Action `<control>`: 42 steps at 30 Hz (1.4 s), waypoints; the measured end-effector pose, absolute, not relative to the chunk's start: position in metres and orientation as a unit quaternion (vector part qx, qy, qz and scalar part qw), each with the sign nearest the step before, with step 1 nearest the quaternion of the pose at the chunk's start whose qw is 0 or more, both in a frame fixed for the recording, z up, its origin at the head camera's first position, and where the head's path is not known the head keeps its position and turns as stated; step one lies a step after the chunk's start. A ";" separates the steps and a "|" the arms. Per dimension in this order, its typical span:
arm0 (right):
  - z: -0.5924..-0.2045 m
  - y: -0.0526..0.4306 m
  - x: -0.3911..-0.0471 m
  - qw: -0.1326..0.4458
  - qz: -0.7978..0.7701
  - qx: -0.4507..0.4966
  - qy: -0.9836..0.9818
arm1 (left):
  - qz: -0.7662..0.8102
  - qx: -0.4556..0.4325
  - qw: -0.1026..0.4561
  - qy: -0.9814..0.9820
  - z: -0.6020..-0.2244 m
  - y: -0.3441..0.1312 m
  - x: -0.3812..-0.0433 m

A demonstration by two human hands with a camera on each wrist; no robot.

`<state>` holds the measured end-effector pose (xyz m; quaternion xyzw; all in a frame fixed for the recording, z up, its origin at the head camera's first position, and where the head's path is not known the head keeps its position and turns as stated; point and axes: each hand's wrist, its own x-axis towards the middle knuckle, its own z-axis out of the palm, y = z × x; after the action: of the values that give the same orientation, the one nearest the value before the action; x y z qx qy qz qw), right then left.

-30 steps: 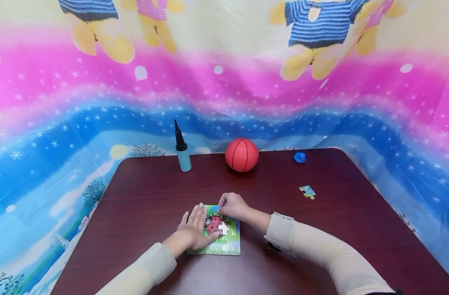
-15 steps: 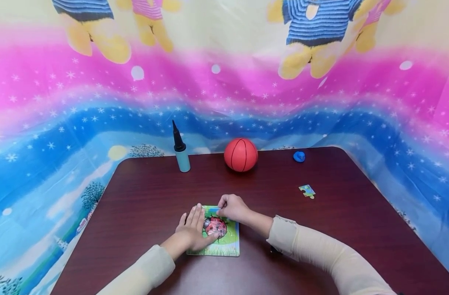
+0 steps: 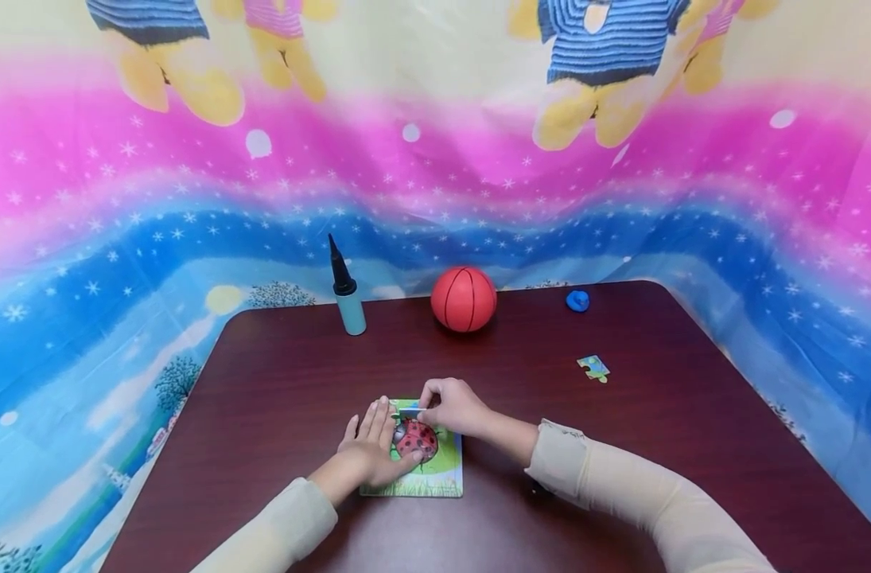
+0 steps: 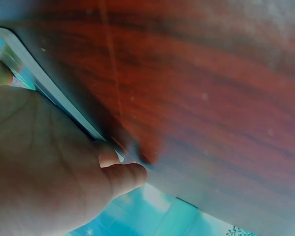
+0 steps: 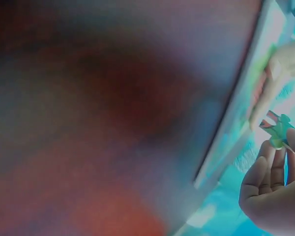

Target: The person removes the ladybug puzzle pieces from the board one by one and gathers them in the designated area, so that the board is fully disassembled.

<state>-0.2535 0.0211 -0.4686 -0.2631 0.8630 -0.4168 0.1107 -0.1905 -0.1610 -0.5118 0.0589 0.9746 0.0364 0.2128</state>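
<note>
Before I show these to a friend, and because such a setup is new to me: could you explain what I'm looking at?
There is no machine here: a person works with two bare hands. The wide picture comes from a camera worn on the head; the two tilted close-ups come from one on each wrist.

On the dark table lies a ladybug puzzle. The left hand rests flat on it, while the right hand pinches a puzzle piece, seen best in the right wrist picture. A loose piece lies to the right. Farther back are what looks like a hand pump, a red ball and a small blue object.
</note>
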 end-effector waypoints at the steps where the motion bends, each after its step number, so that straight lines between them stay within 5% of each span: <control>1: -0.467 0.024 -0.255 0.111 -0.429 -0.260 0.858 | 0.038 0.062 0.213 0.974 -0.512 -0.161 -0.190; 21: -0.453 0.165 -0.337 0.110 -0.480 -0.074 0.867 | 0.051 0.070 0.193 0.977 -0.518 -0.157 -0.195; 31: -0.460 0.196 -0.348 0.171 -0.427 -0.076 0.885 | 0.052 0.063 0.191 0.978 -0.518 -0.165 -0.191; 42: -0.479 0.191 -0.347 0.062 -0.205 -0.135 0.967 | 0.059 0.070 0.193 0.977 -0.517 -0.162 -0.190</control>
<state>-0.3469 0.1905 -0.4789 -0.1347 0.9674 -0.2053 0.0616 -0.1897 -0.1620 -0.5169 0.0702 0.9768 0.0593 0.1932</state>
